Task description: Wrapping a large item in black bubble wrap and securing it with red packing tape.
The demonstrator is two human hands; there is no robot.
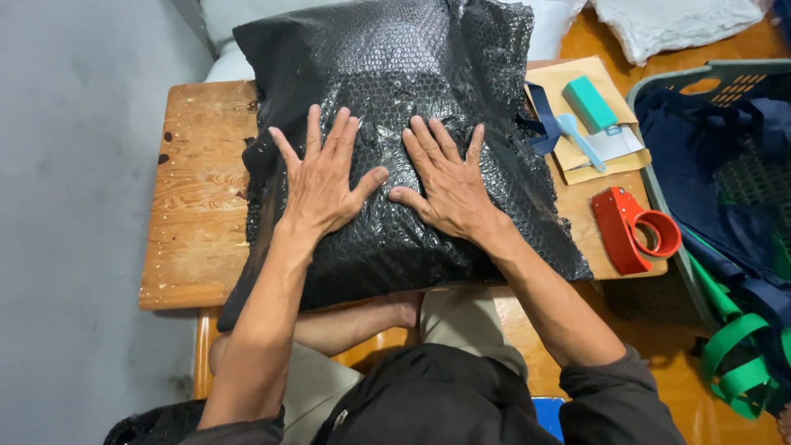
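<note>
Counter: the small wooden counter (194,214) has bare boards on its left part, from the parcel to the left edge; its right part is crowded.
Parcel: the big black bubble-wrap parcel (395,91) lies in the middle of the counter. Its long axis runs from the near edge to the far edge. The far end passes over the far edge, and the near left corner hangs over the near edge.
Basket: the grey-green plastic basket (684,78) with dark blue cloth stands just beside the right edge of the counter.
Left hand: the left hand (321,177) lies flat on the parcel, fingers spread and pointing away; it grips nothing.
Right hand: the right hand (445,185) lies flat just beside it, fingers spread too, holding nothing; the two thumbs are near but apart.
Envelope: the brown paper envelope (560,82) lies at the far right, partly under the parcel.
Tape dispenser: the red plastic tape dispenser (630,231) stands at the near right corner, near the edge.
</note>
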